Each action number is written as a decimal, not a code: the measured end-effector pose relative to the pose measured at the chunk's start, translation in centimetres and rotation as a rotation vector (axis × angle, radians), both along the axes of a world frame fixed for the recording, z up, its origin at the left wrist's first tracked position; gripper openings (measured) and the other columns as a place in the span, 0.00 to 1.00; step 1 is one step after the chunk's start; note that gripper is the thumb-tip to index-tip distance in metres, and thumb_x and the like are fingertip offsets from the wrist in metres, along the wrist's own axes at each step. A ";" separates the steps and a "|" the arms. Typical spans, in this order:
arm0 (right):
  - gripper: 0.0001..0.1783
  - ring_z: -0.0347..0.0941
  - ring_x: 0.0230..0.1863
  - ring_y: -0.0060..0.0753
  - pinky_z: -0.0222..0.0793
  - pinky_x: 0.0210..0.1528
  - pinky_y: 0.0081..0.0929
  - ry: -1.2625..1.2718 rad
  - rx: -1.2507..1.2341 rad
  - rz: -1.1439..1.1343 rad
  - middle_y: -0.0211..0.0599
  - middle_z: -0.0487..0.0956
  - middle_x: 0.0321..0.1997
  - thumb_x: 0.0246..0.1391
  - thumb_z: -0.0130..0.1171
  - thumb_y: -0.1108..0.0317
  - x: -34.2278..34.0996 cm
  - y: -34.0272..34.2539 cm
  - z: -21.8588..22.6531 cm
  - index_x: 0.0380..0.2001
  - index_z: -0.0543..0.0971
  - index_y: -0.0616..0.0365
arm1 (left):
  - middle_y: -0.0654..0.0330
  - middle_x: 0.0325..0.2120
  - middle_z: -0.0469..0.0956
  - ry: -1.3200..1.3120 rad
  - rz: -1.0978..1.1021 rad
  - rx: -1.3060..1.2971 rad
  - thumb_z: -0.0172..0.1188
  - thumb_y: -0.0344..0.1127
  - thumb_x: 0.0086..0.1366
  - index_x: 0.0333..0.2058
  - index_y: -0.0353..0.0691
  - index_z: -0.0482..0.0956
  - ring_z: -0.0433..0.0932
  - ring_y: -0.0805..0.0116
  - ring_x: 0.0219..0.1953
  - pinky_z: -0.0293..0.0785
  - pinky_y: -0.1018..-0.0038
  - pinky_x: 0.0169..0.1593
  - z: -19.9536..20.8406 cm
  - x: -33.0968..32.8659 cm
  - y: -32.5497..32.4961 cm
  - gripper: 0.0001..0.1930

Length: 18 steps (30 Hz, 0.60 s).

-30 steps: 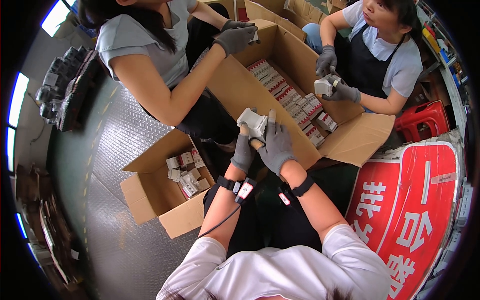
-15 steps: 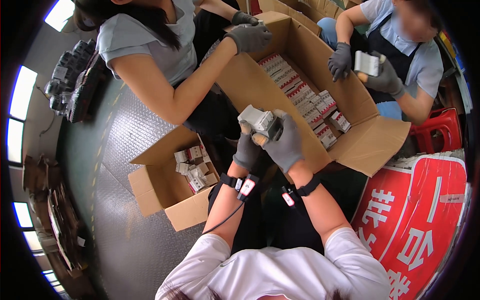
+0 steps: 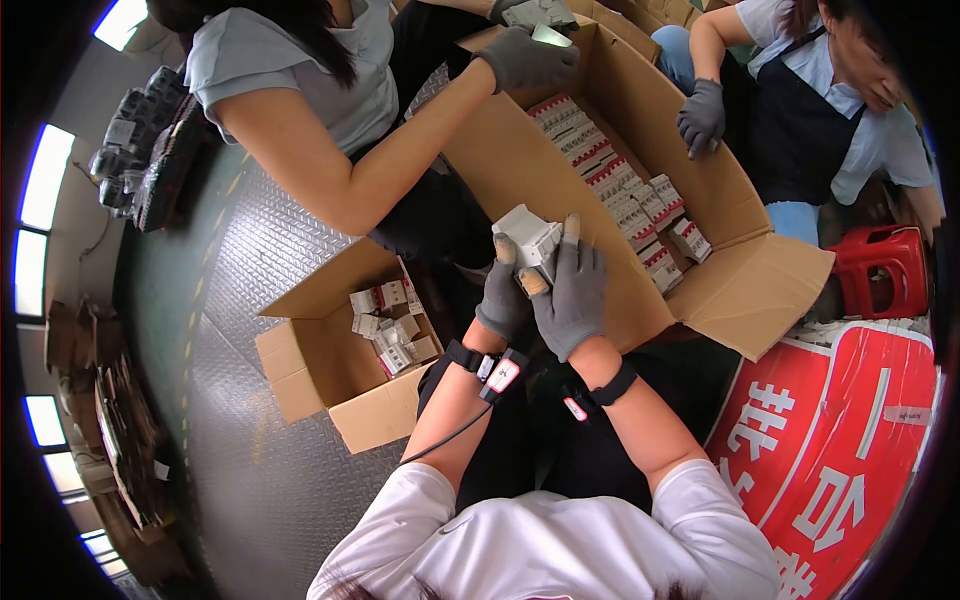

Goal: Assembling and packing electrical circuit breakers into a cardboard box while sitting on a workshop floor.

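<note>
Head view: just short of the large cardboard carton [image 3: 637,305], the gloved left hand [image 3: 505,300] and right hand [image 3: 570,300] together grasp a white breaker-like unit [image 3: 527,235]; a loosened thumb could drop it beside the carton. Inside the carton lie red-and-white units [image 3: 612,185].

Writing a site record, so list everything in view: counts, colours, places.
block: 1, white, in the hands
large carton: 1, brown, ahead
packed pieces: many, white-red, large carton
small carton: 1, brown, left
loose pieces: several, mostly white, small carton
stool: 1, red, right
signboard: count unclear, red-white, lower right
wrapped bundles: several, dark, upper left
cardboard stack: 1, brown, far left
co-workers: 2, pale-blue tops, upper left, upper right
wristbands: 2, black, wrists
left hand: 1, grey-gloved, holding block
right hand: 1, grey-gloved, at block
</note>
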State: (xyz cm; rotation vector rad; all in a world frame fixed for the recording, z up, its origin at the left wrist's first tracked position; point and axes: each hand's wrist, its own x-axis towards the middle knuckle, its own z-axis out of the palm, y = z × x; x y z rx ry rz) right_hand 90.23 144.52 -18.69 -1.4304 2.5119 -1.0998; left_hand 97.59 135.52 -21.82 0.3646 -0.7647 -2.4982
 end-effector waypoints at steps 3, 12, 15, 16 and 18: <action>0.50 0.66 0.51 0.62 0.61 0.56 0.54 -0.038 -0.081 -0.001 0.61 0.71 0.54 0.61 0.54 0.43 0.0 0.0 0.3 0.71 0.51 0.71 | 0.52 0.62 0.69 0.046 -0.037 -0.025 0.48 0.69 0.68 0.67 0.37 0.58 0.70 0.58 0.63 0.65 0.62 0.67 0.1 0.2 0.1 0.44; 0.46 0.69 0.52 0.62 0.65 0.55 0.50 -0.175 -0.333 -0.024 0.63 0.71 0.53 0.62 0.57 0.48 -1.9 -1.0 -0.3 0.69 0.53 0.72 | 0.49 0.67 0.59 0.031 0.154 -0.422 0.57 0.72 0.61 0.70 0.32 0.50 0.63 0.58 0.68 0.61 0.65 0.69 -0.7 -1.7 -0.7 0.55; 0.44 0.71 0.53 0.58 0.67 0.55 0.46 -0.426 -0.437 -0.014 0.60 0.72 0.52 0.61 0.60 0.51 -2.7 -1.2 -0.1 0.66 0.56 0.75 | 0.45 0.72 0.48 -0.111 0.236 -0.604 0.72 0.62 0.53 0.72 0.31 0.40 0.52 0.55 0.73 0.54 0.64 0.72 0.2 -1.2 -0.2 0.64; 0.44 0.71 0.53 0.58 0.67 0.55 0.46 -0.466 -0.435 -0.021 0.60 0.72 0.52 0.61 0.60 0.51 -2.9 -1.0 0.1 0.66 0.56 0.75 | 0.45 0.72 0.47 -0.126 0.185 -0.664 0.74 0.59 0.52 0.72 0.31 0.38 0.50 0.55 0.74 0.52 0.64 0.72 0.4 -0.9 -0.6 0.65; 0.44 0.72 0.53 0.56 0.68 0.55 0.45 -0.617 -0.458 0.036 0.58 0.73 0.52 0.60 0.61 0.52 -3.2 -0.3 0.3 0.66 0.58 0.73 | 0.43 0.74 0.42 -0.166 0.108 -0.776 0.75 0.59 0.51 0.73 0.32 0.40 0.46 0.54 0.75 0.47 0.63 0.73 0.8 -0.5 -1.4 0.65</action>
